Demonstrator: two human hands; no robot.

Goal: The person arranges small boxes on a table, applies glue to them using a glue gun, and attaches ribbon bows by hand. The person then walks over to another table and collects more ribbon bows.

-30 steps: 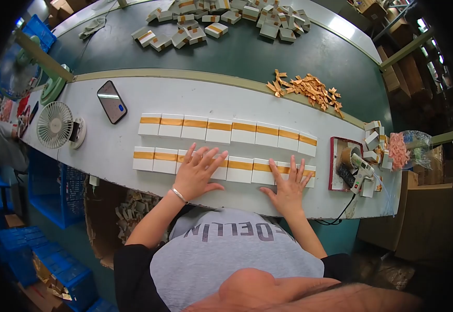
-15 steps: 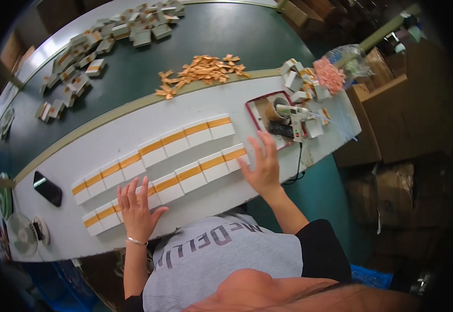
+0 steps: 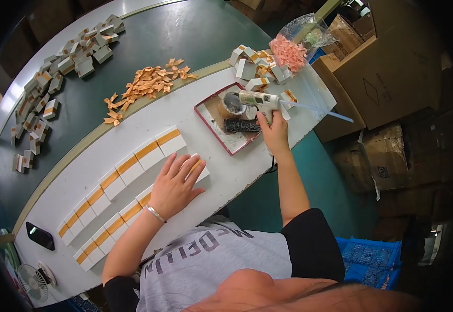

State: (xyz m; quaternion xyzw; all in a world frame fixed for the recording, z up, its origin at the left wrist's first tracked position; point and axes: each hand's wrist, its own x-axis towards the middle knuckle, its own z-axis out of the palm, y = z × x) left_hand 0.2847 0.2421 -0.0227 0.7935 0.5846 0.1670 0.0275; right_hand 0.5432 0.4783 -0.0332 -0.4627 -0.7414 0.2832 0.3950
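Observation:
My right hand (image 3: 275, 134) is wrapped round the handle of a white glue gun (image 3: 259, 99) with a pale blue glue stick (image 3: 317, 109) out of its back. The gun's nozzle end is over a red-rimmed tray (image 3: 204, 115), beside a brown roll-shaped holder (image 3: 231, 105). My left hand (image 3: 176, 187) lies with fingers stretched over the right end of the front row of white boxes with gold ribbon bands (image 3: 131, 210), hiding some of them. Behind it runs a second row of banded boxes (image 3: 127, 165).
Gold ribbon bows (image 3: 151, 83) lie in a pile on the green surface, with many banded boxes (image 3: 83, 57) at far left. More boxes with bows (image 3: 257, 65) and pink bows (image 3: 289, 53) are at right. A phone (image 3: 40, 236) and small fan (image 3: 33, 281) sit at left.
My right hand has moved from the front row's right end to the glue gun and taken hold of it. My left hand has slid right along the front row. The view has turned.

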